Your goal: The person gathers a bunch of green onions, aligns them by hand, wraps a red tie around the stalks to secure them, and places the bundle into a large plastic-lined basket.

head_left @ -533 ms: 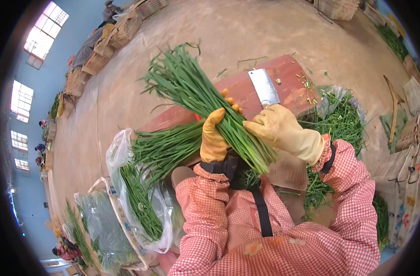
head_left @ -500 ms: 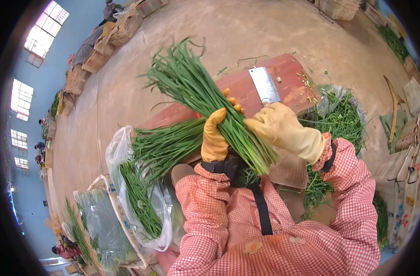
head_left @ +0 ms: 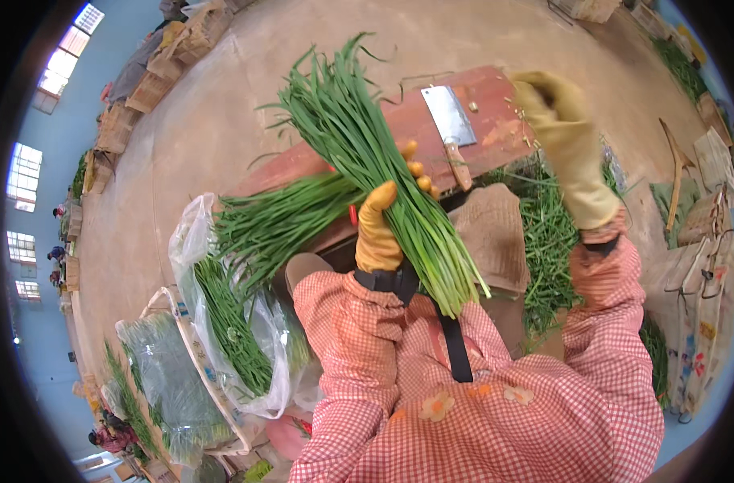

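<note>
My left hand [head_left: 379, 229], in an orange-yellow rubber glove, is closed around a thick bunch of garlic chives [head_left: 359, 153]. Its green leaf tips point to the far left, and the pale stem ends hang over my lap. My right hand [head_left: 552, 105], in a pale yellow glove, is raised by the right end of the reddish board [head_left: 496, 97]; motion blur hides how its fingers lie. On that board rests a cleaver [head_left: 449, 117], wooden handle towards me, with nobody holding it. A second bunch of chives [head_left: 286, 213] lies across the board's left part.
Left of me stand a clear plastic bag [head_left: 191, 233] with chives inside and a plastic-covered basket [head_left: 170, 378]. Loose green trimmings [head_left: 548, 249] are heaped on the right, beside a brown cloth-like piece [head_left: 492, 229]. Wooden crates [head_left: 151, 90] line the far left wall.
My right hand has left the cleaver's handle area and the stem ends, moving away to the far right. My left hand still grips the bunch, now slightly more upright.
</note>
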Available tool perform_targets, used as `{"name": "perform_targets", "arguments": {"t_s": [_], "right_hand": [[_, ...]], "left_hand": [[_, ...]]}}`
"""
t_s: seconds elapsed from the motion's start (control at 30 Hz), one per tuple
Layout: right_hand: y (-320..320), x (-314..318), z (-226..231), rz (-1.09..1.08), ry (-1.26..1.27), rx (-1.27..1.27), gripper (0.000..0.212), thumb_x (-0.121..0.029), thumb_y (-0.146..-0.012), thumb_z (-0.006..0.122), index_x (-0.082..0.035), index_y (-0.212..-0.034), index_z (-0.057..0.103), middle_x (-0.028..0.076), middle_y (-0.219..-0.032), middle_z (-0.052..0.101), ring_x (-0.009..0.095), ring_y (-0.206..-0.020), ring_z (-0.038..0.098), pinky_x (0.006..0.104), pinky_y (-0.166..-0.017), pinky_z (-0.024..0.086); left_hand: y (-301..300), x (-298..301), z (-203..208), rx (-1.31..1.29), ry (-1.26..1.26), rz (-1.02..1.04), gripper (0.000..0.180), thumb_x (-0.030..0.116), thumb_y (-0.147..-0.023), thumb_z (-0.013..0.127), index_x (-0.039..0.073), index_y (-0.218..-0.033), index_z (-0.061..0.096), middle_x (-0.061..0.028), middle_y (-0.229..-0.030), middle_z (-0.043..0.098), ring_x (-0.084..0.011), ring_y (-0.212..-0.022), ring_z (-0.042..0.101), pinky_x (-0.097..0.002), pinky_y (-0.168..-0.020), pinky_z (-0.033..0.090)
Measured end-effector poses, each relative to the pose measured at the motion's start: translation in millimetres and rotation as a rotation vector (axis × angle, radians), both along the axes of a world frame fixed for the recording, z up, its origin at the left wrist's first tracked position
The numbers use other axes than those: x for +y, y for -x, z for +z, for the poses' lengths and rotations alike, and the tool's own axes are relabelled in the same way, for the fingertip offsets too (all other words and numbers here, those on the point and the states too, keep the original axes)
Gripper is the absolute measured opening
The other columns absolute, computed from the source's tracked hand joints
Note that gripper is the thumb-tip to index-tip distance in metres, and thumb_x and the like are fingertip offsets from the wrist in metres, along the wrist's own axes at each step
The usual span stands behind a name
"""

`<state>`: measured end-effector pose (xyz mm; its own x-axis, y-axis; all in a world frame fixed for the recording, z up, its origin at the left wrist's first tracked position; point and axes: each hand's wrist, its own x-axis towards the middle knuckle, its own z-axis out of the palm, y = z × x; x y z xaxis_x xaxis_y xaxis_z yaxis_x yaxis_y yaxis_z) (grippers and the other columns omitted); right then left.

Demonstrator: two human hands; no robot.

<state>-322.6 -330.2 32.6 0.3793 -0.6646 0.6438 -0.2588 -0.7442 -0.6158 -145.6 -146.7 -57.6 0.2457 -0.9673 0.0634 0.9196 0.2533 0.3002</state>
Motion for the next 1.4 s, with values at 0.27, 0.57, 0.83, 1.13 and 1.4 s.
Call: {"name": "perform_targets", "arguments": {"t_s": [0.27,0.57,0.83,1.13,1.4], "right_hand": [[66,15,-10,-0.204,-0.005,1.41,0.033,-0.007,-0.083,0.068,-0.003,-0.116,0.066,0.014,-0.111,0.071,0.03,-0.106,0.067,0.04,-0.092,0.053],[-118,102,-14,0.002,0.362,0.757,0.106,-0.043,-0.068,0.086,0.002,-0.149,0.034,0.014,-0.146,0.048,0.031,-0.137,0.043,0.0402,-0.116,0.032],[-214,43,-43,0.631,-0.207,0.695,0.044,-0.018,-0.082,0.072,-0.015,-0.124,0.058,0.018,-0.102,0.071,0.038,-0.098,0.067,0.0448,-0.08,0.054],[-258,13,-129,0.652,-0.135,0.91,0.035,-0.009,-0.082,0.066,-0.012,-0.116,0.063,0.017,-0.102,0.071,0.037,-0.099,0.068,0.045,-0.082,0.054],[-266,8,-161,0.644,-0.083,0.996,0.033,-0.007,-0.082,0.065,-0.013,-0.115,0.064,0.017,-0.098,0.072,0.037,-0.097,0.069,0.0446,-0.08,0.054]], "left_hand": [[-37,3,8,-0.009,0.041,0.185,0.06,0.012,-0.086,0.074,0.004,-0.139,0.047,-0.0031,-0.101,0.065,-0.0184,-0.092,0.064,-0.0363,-0.092,0.055],[-87,-12,61,-0.285,-0.253,0.739,0.031,0.017,-0.094,0.068,0.005,-0.121,0.059,-0.0056,-0.106,0.065,-0.0171,-0.095,0.064,-0.0319,-0.086,0.055],[-150,0,29,-0.536,-0.338,0.996,0.023,0.019,-0.092,0.068,0.007,-0.112,0.065,-0.0078,-0.103,0.066,-0.0222,-0.1,0.064,-0.0392,-0.092,0.054],[-264,89,-80,-0.54,-0.613,0.848,0.036,0.023,-0.097,0.062,0.004,-0.128,0.06,-0.0124,-0.117,0.067,-0.0244,-0.105,0.064,-0.0402,-0.097,0.052],[-277,223,-9,-0.94,-1.451,0.65,0.053,0.028,-0.092,0.069,-0.004,-0.133,0.055,-0.0213,-0.117,0.067,-0.0273,-0.101,0.067,-0.0351,-0.091,0.053]]}}
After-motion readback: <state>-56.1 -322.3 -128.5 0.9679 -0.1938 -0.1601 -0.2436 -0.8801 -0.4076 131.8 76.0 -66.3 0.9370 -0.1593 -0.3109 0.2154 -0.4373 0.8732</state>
